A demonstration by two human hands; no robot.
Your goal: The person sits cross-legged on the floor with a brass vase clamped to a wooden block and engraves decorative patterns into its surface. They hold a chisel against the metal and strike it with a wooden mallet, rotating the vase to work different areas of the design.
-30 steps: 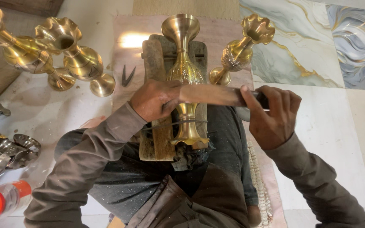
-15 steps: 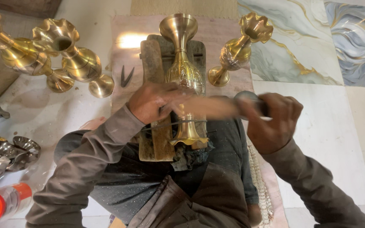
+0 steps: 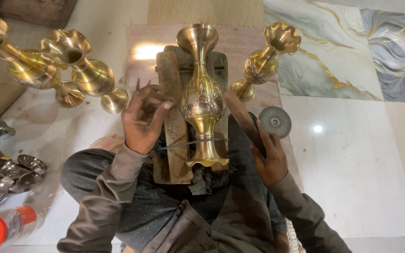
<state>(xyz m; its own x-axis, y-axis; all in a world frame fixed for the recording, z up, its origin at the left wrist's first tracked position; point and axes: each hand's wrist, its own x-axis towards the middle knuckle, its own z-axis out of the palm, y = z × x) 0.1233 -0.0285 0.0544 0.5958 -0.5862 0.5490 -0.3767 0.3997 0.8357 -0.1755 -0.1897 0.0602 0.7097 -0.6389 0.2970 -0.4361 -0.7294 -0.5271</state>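
Four golden brass vases show on the pale marble floor, and one of them, an engraved brass vase (image 3: 203,98) with a flared mouth and ruffled foot, lies lengthwise on a worn wooden block (image 3: 174,126) at the middle of the floor, right in front of the seated person's lap. A thin metal strip (image 3: 191,142) crosses its narrow stem just above the foot.

The left hand (image 3: 142,118) hovers over the left edge of the block, beside the vase's belly, fingers loosely curled and part open; it grips nothing that can be made out. The right hand (image 3: 269,157) is closed around the lower end of a long dark wooden stick (image 3: 242,119), which slants up toward the vase's right side. Just beyond that hand a small round grey metal disc (image 3: 274,121) lies on the floor.

One more fluted brass vase (image 3: 263,61) lies tilted near the block's far right corner. Two others (image 3: 66,70) lie crossed toward the far left. Dull silvery metal cups (image 3: 5,168) crowd the left edge, and a clear bottle with an orange cap (image 3: 3,229) sits at the near left corner.
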